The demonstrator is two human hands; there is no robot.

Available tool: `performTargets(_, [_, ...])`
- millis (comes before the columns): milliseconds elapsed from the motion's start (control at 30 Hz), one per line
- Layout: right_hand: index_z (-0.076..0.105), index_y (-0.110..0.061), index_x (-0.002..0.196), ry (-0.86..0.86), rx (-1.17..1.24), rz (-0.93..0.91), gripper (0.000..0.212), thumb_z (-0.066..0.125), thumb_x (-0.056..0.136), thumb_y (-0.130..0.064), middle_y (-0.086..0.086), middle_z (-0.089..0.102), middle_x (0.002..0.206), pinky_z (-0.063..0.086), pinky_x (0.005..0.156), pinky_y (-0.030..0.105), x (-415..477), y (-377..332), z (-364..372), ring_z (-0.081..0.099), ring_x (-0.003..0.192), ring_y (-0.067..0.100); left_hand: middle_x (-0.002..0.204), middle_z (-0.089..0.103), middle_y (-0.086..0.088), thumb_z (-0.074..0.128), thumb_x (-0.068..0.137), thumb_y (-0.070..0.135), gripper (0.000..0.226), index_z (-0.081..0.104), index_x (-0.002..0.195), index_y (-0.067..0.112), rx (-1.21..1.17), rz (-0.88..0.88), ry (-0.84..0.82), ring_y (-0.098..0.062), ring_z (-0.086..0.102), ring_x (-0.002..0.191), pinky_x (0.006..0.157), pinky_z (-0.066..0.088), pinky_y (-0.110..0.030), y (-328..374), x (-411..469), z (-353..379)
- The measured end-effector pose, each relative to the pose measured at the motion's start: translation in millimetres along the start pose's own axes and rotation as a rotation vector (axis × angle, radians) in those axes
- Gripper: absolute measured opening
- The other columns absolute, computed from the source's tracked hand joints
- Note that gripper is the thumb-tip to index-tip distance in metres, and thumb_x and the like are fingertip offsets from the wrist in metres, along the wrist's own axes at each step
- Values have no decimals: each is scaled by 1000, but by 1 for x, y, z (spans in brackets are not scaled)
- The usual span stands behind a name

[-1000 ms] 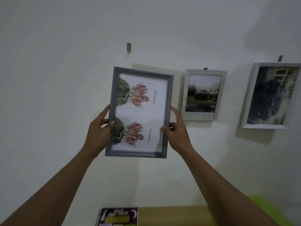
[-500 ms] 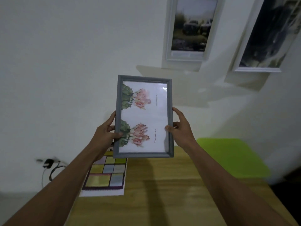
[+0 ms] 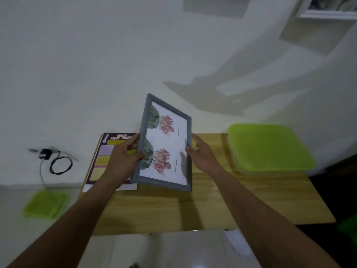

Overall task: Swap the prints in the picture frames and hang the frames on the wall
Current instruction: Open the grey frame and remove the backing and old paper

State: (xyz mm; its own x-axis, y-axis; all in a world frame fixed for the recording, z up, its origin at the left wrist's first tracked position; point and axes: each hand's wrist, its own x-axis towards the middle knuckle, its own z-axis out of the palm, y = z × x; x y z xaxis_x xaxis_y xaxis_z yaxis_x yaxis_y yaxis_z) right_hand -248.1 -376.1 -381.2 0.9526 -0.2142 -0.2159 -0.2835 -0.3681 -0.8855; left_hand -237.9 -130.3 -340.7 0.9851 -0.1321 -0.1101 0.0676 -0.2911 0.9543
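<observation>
I hold a grey picture frame (image 3: 164, 144) with a print of two pink-flowered cacti, tilted so its right side turns away, above a wooden table (image 3: 212, 200). My left hand (image 3: 125, 153) grips the frame's left edge, thumb on the front. My right hand (image 3: 201, 153) holds the right edge with its thumb on the front and fingers behind. The bottom corner of a white-framed picture (image 3: 328, 14) shows on the wall at top right.
A purple and yellow printed sheet (image 3: 104, 163) lies on the table's left end. A lime green lidded box (image 3: 268, 147) sits at the right end. On the floor at left are a black charger with cable (image 3: 54, 161) and a green pad (image 3: 46, 204).
The frame has come down from the wall to just above the table and has twisted, its right side turning away. My view has dropped, so the hung pictures have slid out of the top.
</observation>
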Motion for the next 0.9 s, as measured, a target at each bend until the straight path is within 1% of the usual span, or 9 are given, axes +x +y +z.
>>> performTargets(67, [29, -34, 154, -43, 5, -61, 59, 53, 100, -38, -4, 31, 159, 40, 110, 41, 1, -17, 7, 35, 144, 21, 110, 60, 7, 67, 86, 3, 65, 45, 142, 26, 66, 59, 15, -7, 65, 84, 58, 51, -9, 6, -6, 12])
performTargets(133, [27, -39, 154, -54, 18, -101, 60, 50, 99, -48, -5, 31, 159, 45, 107, 44, 2, -37, 12, 38, 142, 19, 108, 60, 14, 67, 85, 1, 64, 48, 141, 24, 111, 111, 5, -8, 67, 85, 58, 51, -8, 10, -12, 23])
performTargets(233, [25, -42, 153, -11, 68, -110, 69, 55, 93, -59, -8, 36, 156, 49, 102, 47, 1, -57, 15, 44, 137, 16, 113, 66, 12, 66, 85, -2, 62, 50, 140, 22, 88, 155, -50, -10, 71, 85, 64, 58, -19, 17, -21, 38])
performTargets(367, [23, -53, 147, 64, 139, -81, 93, 68, 69, -75, -6, 53, 140, 56, 91, 48, 0, -66, 11, 59, 118, 19, 117, 67, 6, 67, 84, -1, 62, 51, 139, 23, 25, 161, -102, -13, 73, 86, 66, 61, -34, 27, -30, 52])
performTargets(433, [12, -51, 152, 66, 140, -90, 96, 72, 78, -58, -2, 58, 132, 59, 84, 48, 0, -66, 7, 64, 108, 20, 119, 66, 9, 71, 82, 2, 62, 54, 137, 23, 22, 152, -111, -12, 72, 88, 67, 62, -35, 29, -32, 58])
performTargets(533, [-5, -44, 155, 81, 101, -104, 93, 62, 92, -27, 5, 63, 109, 61, 72, 45, -3, -65, -4, 67, 85, 22, 115, 65, 18, 77, 79, 10, 57, 60, 131, 26, 46, 153, -101, -2, 69, 92, 69, 60, -26, 28, -36, 69])
performTargets(667, [-9, -37, 156, 124, 0, -142, 89, 54, 95, -21, 1, 54, 91, 43, 56, 28, -8, -56, -13, 55, 70, 17, 117, 67, 14, 81, 75, 13, 57, 63, 128, 22, 25, 192, -111, 1, 66, 100, 80, 57, -20, 19, -40, 87])
performTargets(800, [-6, -44, 154, 143, 128, -122, 88, 52, 95, -12, -6, 54, 79, 42, 56, 29, -7, -39, -25, 52, 62, 13, 112, 71, 12, 86, 69, 31, 55, 68, 121, 24, 27, 175, -96, 4, 66, 98, 81, 54, -17, 10, -37, 100])
performTargets(900, [6, -46, 155, 77, 318, -68, 82, 52, 99, -7, 5, 67, 101, 52, 57, 32, -6, -25, -39, 65, 74, 19, 115, 69, 12, 76, 78, 44, 49, 65, 124, 30, 99, 129, 11, 2, 63, 104, 88, 52, -20, -2, -22, 99])
